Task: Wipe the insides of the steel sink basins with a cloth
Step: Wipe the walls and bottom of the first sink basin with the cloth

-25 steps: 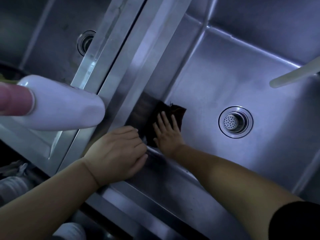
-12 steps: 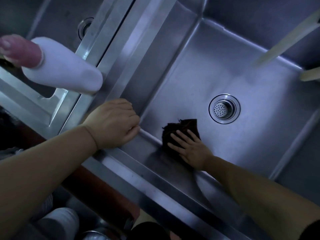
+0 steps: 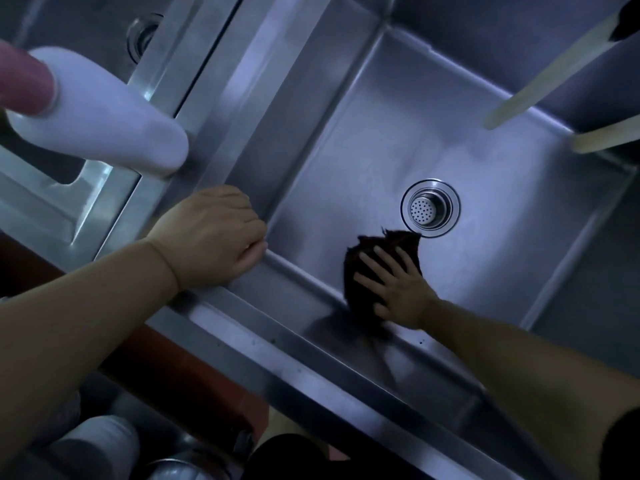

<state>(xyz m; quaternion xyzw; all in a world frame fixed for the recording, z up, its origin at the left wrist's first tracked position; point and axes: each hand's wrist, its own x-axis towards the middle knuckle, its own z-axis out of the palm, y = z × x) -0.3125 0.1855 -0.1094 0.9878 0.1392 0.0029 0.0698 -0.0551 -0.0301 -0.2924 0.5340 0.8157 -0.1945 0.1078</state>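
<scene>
Nearest to us, our left hand (image 3: 211, 237) curls over the front rim of the steel sink (image 3: 311, 368), right at the corner where that rim meets the divider between the two basins; its fingers are bent around the edge and grip the metal itself. Our right hand (image 3: 398, 289) reaches down into the right basin (image 3: 467, 140) and lies flat, fingers straight and spread, pressing a dark cloth (image 3: 384, 258) against the basin floor close to the front wall. The cloth is bunched under the palm, and its far corner touches or just overlaps the ring of the round drain strainer (image 3: 430, 207); we cannot tell which. Beyond the divider, the left basin (image 3: 86, 22) shows its own drain near the far wall, partly hidden. A white bottle (image 3: 104, 123) with a pinkish cap pokes in from the left edge, very close to the camera and blurred, over the rim of the left basin; we can read no label or writing on it. At the far right corner of the right basin, two pale stick-like handles (image 3: 547, 74) slant in from above.
</scene>
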